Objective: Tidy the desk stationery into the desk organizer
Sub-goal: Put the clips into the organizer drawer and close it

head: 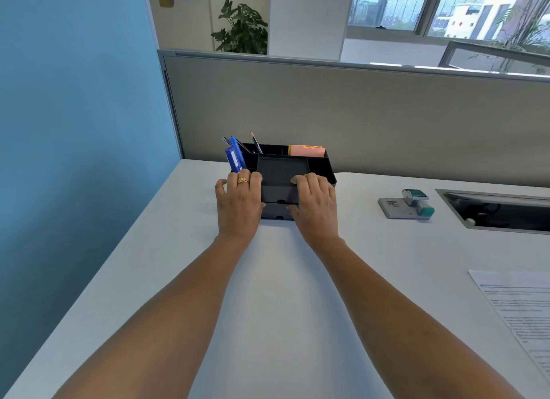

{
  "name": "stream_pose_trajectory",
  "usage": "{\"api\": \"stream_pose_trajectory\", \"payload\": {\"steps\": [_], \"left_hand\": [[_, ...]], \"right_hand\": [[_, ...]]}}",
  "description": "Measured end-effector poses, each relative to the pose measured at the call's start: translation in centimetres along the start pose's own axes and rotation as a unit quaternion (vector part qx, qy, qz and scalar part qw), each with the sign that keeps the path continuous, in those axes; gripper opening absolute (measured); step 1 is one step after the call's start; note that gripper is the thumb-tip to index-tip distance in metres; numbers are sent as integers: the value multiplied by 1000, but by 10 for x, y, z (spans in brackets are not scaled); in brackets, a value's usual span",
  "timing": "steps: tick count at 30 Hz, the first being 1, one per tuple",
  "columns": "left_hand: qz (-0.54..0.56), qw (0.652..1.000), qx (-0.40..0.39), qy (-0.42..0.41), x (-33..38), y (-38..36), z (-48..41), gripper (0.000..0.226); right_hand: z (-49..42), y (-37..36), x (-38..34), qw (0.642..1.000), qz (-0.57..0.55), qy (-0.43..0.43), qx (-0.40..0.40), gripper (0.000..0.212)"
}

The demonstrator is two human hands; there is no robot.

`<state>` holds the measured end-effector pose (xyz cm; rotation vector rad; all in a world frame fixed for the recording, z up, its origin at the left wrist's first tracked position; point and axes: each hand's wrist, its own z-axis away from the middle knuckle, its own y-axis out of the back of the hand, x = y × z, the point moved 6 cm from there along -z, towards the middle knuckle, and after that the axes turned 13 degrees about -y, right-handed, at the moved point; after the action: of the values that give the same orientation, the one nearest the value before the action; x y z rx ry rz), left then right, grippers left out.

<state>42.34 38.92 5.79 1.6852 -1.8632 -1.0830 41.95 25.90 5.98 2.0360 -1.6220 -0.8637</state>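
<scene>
Both hands bracket the black desk organizer point(282, 172) at the back of the white desk point(268, 279). Left hand point(238, 205) and right hand point(315, 205) lie flat, fingers spread on its front corners beside the drawer point(278, 209), gripping nothing. Blue pens point(235, 157) and sticky notes point(306, 151) already sit inside; the hole punch point(406, 205) remains out. Even pressure from both palms should keep the organizer square.
</scene>
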Motion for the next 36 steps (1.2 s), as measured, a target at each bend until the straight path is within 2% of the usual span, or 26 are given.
{"api": "stream_pose_trajectory", "payload": {"steps": [14, 23, 29, 33, 36], "left_hand": [[14, 999, 28, 6, -1, 4, -2, 68], [25, 999, 44, 9, 1, -2, 1, 78], [18, 999, 47, 12, 1, -3, 3, 74], [34, 999, 10, 18, 3, 1, 2, 63], [84, 996, -21, 20, 5, 6, 6, 59]], "right_hand": [[-9, -1, 2, 1000, -14, -9, 7, 54], [-6, -4, 2, 1000, -13, -12, 5, 53], [-3, -5, 3, 1000, -3, -11, 10, 52], [-2, -6, 1, 999, 6, -35, -18, 47], [-2, -2, -2, 996, -8, -47, -80, 41]]}}
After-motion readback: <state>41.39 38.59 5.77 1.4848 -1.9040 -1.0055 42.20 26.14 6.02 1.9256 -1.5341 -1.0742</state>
